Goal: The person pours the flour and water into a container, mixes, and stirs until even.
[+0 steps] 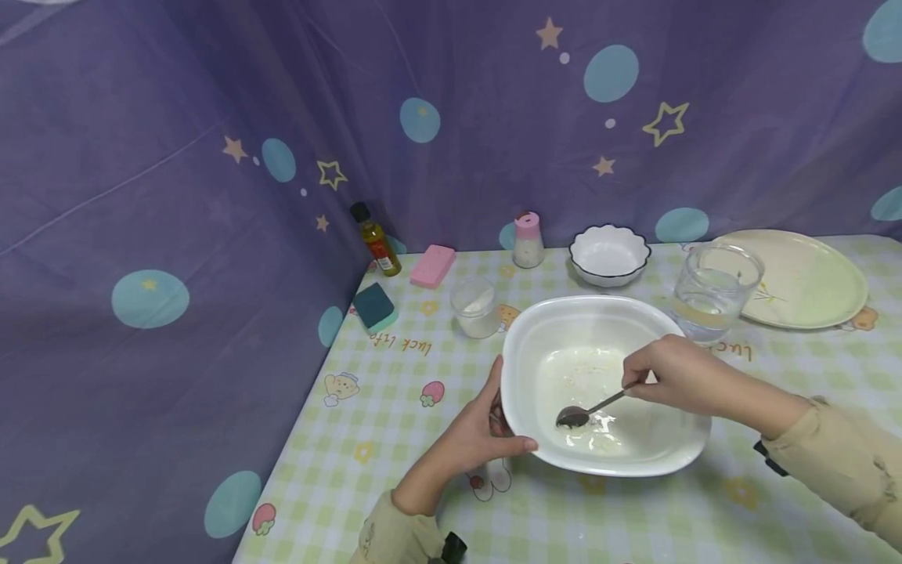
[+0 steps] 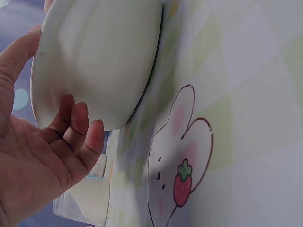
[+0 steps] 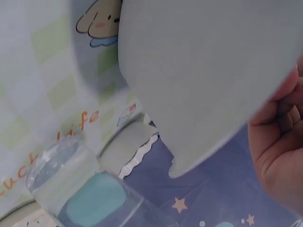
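Observation:
A large white basin [image 1: 669, 439] stands on the checked tablecloth, with some wet, clear to whitish liquid on its bottom. My left hand [image 1: 472, 439] holds the basin at its left side, thumb over the rim and fingers against the outer wall. The left wrist view shows those curled fingers [image 2: 94, 135] beside the basin wall [image 2: 104, 61]. Over the basin, my right hand [image 1: 669, 376] pinches the handle of a metal spoon [image 1: 572, 416], whose head is down in the liquid. From the right wrist, the basin's side [image 3: 213, 71] hides the spoon.
Behind the basin stand a clear tub of white powder [image 1: 477, 313], a pink-topped shaker [image 1: 528, 239], a scalloped bowl [image 1: 609, 254] and a glass container of water [image 1: 712, 294]. An oval plate [image 1: 817, 274] lies right; an oil bottle [image 1: 378, 247] and two sponges [image 1: 433, 266] stay left.

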{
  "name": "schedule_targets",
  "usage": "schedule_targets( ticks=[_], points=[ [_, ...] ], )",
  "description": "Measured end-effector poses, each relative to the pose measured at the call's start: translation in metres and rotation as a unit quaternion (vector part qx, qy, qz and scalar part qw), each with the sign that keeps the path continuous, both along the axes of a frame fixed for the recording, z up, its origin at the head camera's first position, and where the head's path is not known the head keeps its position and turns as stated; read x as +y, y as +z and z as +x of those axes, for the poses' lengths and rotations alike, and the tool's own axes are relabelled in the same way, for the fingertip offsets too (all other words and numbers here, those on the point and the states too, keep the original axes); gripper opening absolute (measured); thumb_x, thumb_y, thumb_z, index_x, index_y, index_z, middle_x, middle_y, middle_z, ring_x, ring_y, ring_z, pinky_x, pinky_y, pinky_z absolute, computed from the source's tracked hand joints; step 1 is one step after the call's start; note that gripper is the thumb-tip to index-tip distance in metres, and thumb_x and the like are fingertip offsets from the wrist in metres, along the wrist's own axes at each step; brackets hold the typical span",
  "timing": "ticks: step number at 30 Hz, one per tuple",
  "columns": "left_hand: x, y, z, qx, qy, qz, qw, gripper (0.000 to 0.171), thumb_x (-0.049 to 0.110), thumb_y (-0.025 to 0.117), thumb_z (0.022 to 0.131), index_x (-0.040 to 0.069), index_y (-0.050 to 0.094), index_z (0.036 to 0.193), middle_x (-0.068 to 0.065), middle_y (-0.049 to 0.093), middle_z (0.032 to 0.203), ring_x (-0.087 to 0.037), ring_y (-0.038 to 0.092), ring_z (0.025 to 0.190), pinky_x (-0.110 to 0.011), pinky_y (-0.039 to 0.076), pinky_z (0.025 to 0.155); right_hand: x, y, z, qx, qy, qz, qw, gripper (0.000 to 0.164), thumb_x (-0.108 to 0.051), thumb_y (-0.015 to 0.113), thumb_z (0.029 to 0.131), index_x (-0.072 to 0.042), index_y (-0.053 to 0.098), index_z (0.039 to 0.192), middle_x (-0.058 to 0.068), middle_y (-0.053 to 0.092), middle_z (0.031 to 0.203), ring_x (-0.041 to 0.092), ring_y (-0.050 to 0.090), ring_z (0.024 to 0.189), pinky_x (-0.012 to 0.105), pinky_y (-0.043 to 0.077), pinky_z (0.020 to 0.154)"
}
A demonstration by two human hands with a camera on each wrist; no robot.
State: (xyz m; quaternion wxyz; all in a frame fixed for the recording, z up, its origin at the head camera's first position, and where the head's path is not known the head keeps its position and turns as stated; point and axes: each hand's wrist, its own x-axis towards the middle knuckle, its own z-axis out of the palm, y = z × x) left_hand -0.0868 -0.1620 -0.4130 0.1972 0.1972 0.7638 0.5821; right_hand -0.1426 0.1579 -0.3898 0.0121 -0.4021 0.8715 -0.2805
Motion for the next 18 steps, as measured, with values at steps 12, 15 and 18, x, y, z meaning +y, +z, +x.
schedule_targets(
  ticks=[12, 15, 18],
  points=[
    [0.0, 0.0, 0.0, 0.004, -0.004, -0.001, 1.0, 0.117, 0.009, 0.079, 0.082, 0.02, -0.011, 0.156, -0.025, 0.059, 0.108, -0.013, 0.059, 0.081, -0.033, 0.053, 0.074, -0.015, -0.008, -0.004, 0.032, -0.054, 0.013, 0.998, 0.024, -0.006, 0.079, 0.078, -0.027, 0.068, 0.071, -0.02, 0.066, 0.073, 0.002, 0.063, 0.069, 0.028, 0.05, 0.061],
    [0.0, 0.001, 0.0, 0.005, -0.006, -0.001, 1.0, 0.117, 0.008, 0.079, 0.082, 0.02, -0.011, 0.156, -0.026, 0.058, 0.109, -0.013, 0.058, 0.081, -0.033, 0.052, 0.074, -0.018, -0.009, -0.005, 0.041, -0.072, 0.011, 0.996, 0.025, -0.004, 0.079, 0.076, -0.026, 0.068, 0.071, -0.018, 0.067, 0.073, 0.006, 0.065, 0.071, 0.03, 0.051, 0.062],
    [0.0, 0.001, 0.0, 0.004, -0.005, -0.001, 1.0, 0.117, 0.009, 0.079, 0.082, 0.021, -0.011, 0.156, -0.024, 0.059, 0.108, -0.013, 0.059, 0.081, -0.033, 0.052, 0.074, -0.018, -0.009, -0.007, 0.059, -0.085, 0.007, 0.995, 0.028, -0.001, 0.08, 0.074, -0.025, 0.066, 0.069, -0.016, 0.067, 0.071, 0.009, 0.065, 0.069, 0.032, 0.051, 0.061]
  ],
)
